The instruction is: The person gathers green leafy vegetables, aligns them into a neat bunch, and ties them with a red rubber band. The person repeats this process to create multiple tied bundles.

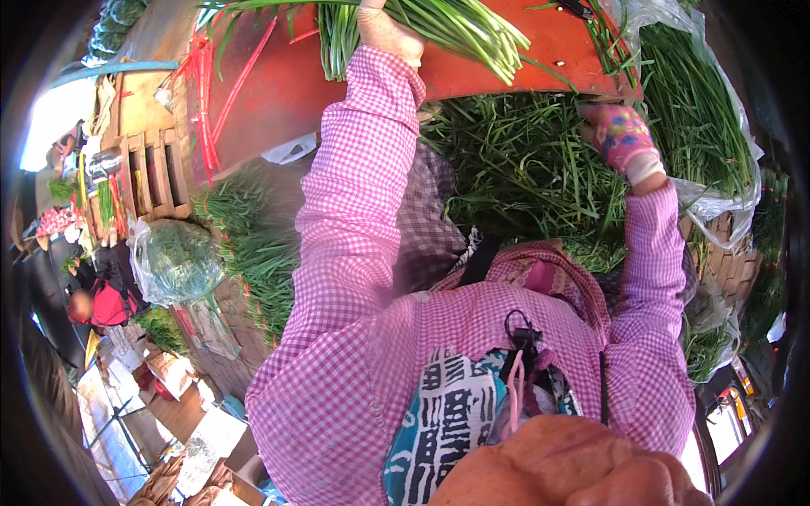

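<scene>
My left hand (390, 35) is closed around a bunch of long green chives (464, 34) with pale stem ends fanning out to the right. It lies over a red board (261, 101) at the top of the view. My right hand (618, 139), in a pink patterned glove, is lower and to the right, just past the board's near edge. It is over a heap of loose green leaves (523, 169). Its fingers are smeared and partly turned away, so I cannot make out whether it holds anything.
Red plastic ties (204, 101) hang at the board's left side. Tied bundles of greens (253, 244) lie at left; more greens in clear plastic (696, 110) stand at right. A round clear bag of greens (177, 261) and a wooden crate (156, 173) are farther left. Another person sits (110, 295) there.
</scene>
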The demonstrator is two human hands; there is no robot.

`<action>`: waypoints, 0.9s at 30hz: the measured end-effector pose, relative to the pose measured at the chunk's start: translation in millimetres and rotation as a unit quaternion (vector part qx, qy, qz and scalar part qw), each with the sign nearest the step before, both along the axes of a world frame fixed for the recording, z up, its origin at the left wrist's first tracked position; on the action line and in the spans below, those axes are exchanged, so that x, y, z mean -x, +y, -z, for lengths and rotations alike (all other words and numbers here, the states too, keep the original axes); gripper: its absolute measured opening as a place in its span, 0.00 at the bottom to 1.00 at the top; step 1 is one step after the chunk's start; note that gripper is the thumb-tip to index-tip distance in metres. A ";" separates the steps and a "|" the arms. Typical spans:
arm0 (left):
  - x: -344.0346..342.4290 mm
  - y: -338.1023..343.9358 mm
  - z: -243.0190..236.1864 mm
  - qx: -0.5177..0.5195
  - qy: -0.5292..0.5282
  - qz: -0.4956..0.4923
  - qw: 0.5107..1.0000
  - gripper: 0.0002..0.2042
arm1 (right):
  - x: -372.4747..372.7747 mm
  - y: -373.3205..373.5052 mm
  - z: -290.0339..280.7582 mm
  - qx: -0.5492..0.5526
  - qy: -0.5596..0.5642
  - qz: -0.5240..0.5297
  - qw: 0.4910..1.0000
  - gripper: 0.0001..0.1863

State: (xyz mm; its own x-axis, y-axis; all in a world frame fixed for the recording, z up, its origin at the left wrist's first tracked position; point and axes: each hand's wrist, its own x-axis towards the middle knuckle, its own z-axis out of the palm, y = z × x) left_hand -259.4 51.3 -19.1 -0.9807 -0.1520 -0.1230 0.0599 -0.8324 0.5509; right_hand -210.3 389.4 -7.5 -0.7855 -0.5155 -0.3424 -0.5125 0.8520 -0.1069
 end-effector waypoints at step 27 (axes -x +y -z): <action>-10.6 10.3 -7.4 -0.002 -0.014 0.003 1.000 0.17 | 4.5 -85.1 -10.4 0.388 0.155 0.064 0.906 0.11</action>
State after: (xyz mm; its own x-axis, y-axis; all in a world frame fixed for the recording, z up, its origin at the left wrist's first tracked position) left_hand -248.8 61.6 -11.6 -0.9777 -0.1452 -0.1520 0.0388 -0.8353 0.5484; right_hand -214.8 304.3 2.9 -0.8523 -0.4045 0.3317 -0.5228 0.6358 -0.5679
